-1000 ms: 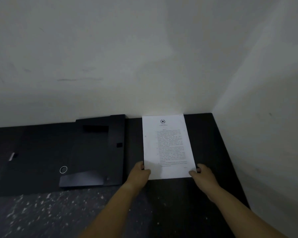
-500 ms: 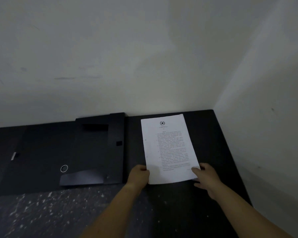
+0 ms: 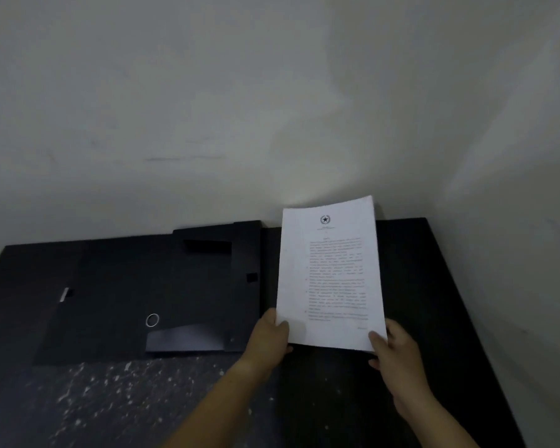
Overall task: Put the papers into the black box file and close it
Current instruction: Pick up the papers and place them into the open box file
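- Papers [image 3: 328, 273]: a white stack of printed sheets, top page showing a round emblem with a star at its head and blocks of small text below, too blurred to read. The stack is tipped up — its far edge raised against the pale wall [image 3: 207, 92], its near edge low between the two hands.
- The left hand [image 3: 269, 334] grips the stack's near left corner, thumb on the top page and fingers underneath.
- The right hand [image 3: 392, 347] grips the near right corner in the same way, thumb on top, the other fingers curled below the sheets.
- Black box file [image 3: 188, 286]: lies open and flat just to the left of the left hand, on the dark table [image 3: 434, 318]. Its surfaces are matte black; a small metal ring [image 3: 152, 320] shows on the panel farther left of the hand, and a folded flap [image 3: 188, 341] lies at the near edge, close beside the left wrist. A small dark tab sits on the file's right wall, the side nearest the papers.
- Nothing lies in the file's tray that can be made out — the interior is dark and details are hard to tell.
- A small pale strip [image 3: 64, 294] lies far to the left of both hands, on the file's outer panel.
- The table surface nearer than the file, under the left forearm, is speckled with pale flecks.
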